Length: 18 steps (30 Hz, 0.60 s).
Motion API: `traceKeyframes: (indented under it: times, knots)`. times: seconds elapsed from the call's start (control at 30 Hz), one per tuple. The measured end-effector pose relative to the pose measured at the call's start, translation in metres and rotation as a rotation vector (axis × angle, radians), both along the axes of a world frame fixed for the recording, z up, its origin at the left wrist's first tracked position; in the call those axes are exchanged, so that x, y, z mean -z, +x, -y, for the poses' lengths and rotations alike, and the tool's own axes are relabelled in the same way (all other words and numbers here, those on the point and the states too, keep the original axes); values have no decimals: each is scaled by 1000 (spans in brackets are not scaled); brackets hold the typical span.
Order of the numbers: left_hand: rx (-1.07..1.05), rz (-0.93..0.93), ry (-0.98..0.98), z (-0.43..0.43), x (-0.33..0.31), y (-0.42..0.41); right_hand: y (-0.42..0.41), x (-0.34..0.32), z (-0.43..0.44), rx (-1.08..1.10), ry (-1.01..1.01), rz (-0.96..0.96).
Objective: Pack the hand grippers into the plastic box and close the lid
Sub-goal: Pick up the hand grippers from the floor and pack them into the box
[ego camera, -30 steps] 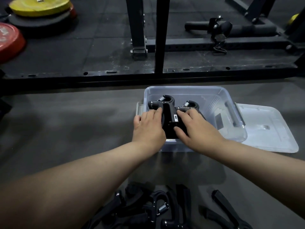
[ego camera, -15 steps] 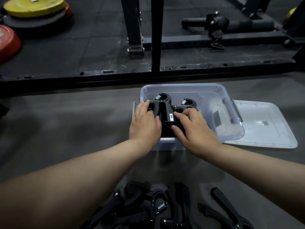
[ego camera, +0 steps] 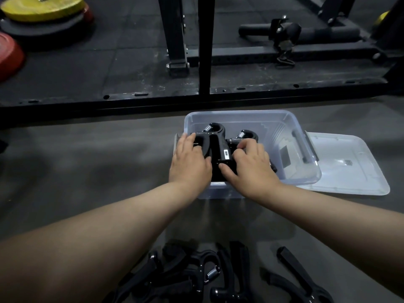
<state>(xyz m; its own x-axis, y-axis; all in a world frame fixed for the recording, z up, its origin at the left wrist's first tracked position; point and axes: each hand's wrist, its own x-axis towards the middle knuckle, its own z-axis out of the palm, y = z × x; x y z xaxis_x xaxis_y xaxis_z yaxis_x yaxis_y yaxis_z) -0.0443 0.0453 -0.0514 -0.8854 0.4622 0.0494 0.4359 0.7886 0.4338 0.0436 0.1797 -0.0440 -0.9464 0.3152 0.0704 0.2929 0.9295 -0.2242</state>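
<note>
grippers in box [ego camera: 216, 145]: black, silver springs, small white label
box [ego camera: 240, 113]: clear, faint blue tint
lid [ego camera: 349, 171]: translucent white
grippers nearest you [ego camera: 196, 274]: black, silver spring
floor [ego camera: 87, 160]: grey
top plate [ego camera: 41, 7]: yellow
plate on your left [ego camera: 8, 55]: red
rack [ego camera: 204, 51]: black

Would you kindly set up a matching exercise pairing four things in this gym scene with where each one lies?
1. lid
2. yellow weight plate
3. loose hand grippers
4. left hand

A. floor, nearest the camera
B. top left of the view
C. floor, right of the plastic box
D. on the boxed grippers

Pairs: 1-C, 2-B, 3-A, 4-D.
</note>
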Motion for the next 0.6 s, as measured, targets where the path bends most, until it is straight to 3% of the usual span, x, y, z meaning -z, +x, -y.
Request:
traceKeyframes:
  times: [0.13, 0.27, 0.43, 0.5, 0.6]
  knots:
    - [90, -135, 13, 1, 1, 7, 7, -2, 3, 26, 8, -84]
    - [33, -158, 43, 3, 2, 7, 27, 2, 9, -80, 17, -211]
    - [15, -117, 28, 3, 3, 8, 67, 19, 10, -421, 78, -387]
    - [-13, -85, 39, 3, 1, 9, 88, 37, 6, -590, 122, -231]
    - [-67, -6, 76, 5, -1, 8, 116, 63, 5, -637, 141, 372]
